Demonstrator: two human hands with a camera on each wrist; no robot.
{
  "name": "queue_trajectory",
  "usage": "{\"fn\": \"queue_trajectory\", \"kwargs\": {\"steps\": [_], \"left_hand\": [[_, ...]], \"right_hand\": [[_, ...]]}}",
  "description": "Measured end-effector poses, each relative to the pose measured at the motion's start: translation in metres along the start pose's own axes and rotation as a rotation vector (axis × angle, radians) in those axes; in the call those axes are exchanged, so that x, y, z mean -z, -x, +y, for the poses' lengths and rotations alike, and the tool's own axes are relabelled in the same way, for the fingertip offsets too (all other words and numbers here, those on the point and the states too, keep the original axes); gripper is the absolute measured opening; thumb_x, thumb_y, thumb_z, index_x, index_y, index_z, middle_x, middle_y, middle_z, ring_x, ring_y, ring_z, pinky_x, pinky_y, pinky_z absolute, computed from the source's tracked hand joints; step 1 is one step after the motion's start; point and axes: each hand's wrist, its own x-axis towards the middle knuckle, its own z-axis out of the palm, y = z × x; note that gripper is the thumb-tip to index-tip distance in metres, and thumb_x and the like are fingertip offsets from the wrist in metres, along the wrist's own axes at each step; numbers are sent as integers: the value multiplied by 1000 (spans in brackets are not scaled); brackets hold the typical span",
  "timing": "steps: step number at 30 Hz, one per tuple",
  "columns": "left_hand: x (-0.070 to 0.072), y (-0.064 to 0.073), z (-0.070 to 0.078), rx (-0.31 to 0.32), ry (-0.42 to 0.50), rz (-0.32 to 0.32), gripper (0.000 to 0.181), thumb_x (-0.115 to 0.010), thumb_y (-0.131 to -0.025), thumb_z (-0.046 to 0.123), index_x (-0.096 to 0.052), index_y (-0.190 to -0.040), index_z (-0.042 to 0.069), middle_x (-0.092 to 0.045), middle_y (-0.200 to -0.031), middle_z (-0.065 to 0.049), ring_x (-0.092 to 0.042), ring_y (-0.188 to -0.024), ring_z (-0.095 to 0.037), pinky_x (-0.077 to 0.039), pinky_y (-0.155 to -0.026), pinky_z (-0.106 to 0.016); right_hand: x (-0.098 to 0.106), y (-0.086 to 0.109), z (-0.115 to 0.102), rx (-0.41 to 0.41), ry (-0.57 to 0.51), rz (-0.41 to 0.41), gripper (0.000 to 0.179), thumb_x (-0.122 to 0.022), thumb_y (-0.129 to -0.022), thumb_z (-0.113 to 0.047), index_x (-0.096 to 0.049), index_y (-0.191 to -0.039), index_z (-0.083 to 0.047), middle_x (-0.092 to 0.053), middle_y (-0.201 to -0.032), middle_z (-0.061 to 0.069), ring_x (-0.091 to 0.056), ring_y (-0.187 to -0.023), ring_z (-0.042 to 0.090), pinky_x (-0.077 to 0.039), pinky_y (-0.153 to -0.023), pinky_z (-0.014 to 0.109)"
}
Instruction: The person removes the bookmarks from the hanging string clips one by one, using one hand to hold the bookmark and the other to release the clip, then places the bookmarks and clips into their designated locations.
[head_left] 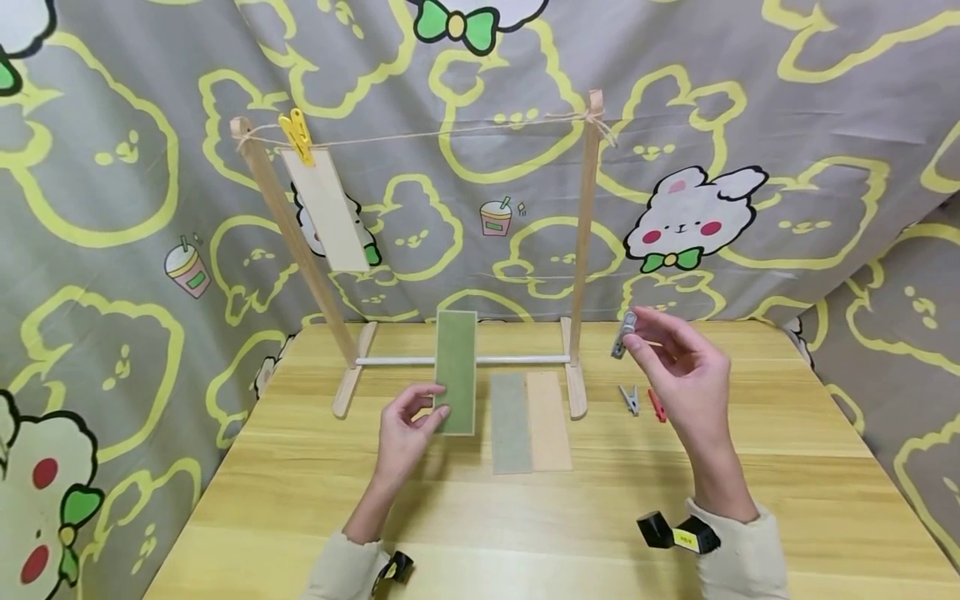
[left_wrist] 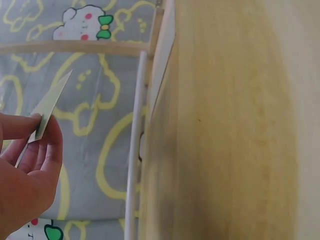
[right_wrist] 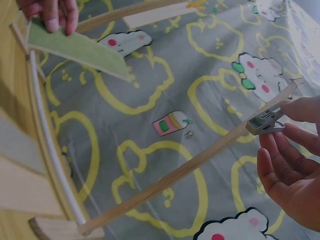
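Note:
My left hand (head_left: pixel 406 429) pinches a green rectangular card (head_left: pixel 456 367) by its lower left edge and holds it upright above the table. In the left wrist view the card (left_wrist: pixel 50 104) shows nearly edge-on between thumb and fingers. My right hand (head_left: pixel 686 367) pinches a grey clothespin (head_left: pixel 623 335) between thumb and fingertips, right of the wooden rack. The right wrist view shows this clothespin (right_wrist: pixel 265 121) close up. A string (head_left: pixel 450 133) spans the rack's two posts. Near its left end, a yellow clothespin (head_left: pixel 297 136) holds a cream card (head_left: pixel 330 212) hanging down.
On the table (head_left: pixel 300 492) lie a grey-green card (head_left: pixel 512 425) and a peach card (head_left: pixel 550 423) side by side. A grey clothespin (head_left: pixel 630 401) and a red clothespin (head_left: pixel 657 406) lie to the right. The rack's right post (head_left: pixel 587 233) stands between the hands; a white rod (head_left: pixel 517 359) joins the feet.

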Motion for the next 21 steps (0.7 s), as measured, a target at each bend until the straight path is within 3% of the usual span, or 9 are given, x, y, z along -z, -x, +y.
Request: {"fn": "queue_trajectory", "kwargs": {"steps": [4,21], "left_hand": [[2,2,-3,7,-6,6,29,-74,-80,-21,-70,-107,-9,-68,-108,-27,-64,-84,-13,-59,-72,-20],[7,7,-11,81,-41,-6,30,-74,-81,-20,-70,-108,-9,-68,-110,-26,-63,-85,-14,-59,-73,-20]], "right_hand": [[3,3,6,-36,80,-1,35,-74,-91,5,-70,-125,3,-72,-109,7,-69,-97,16,-56,-82,17],[20,10,23,-68,227,-18,33,-76,-90,2,-72,-123,0,-71,-106,10,-67,-92,10,-54,-79,13]]}}
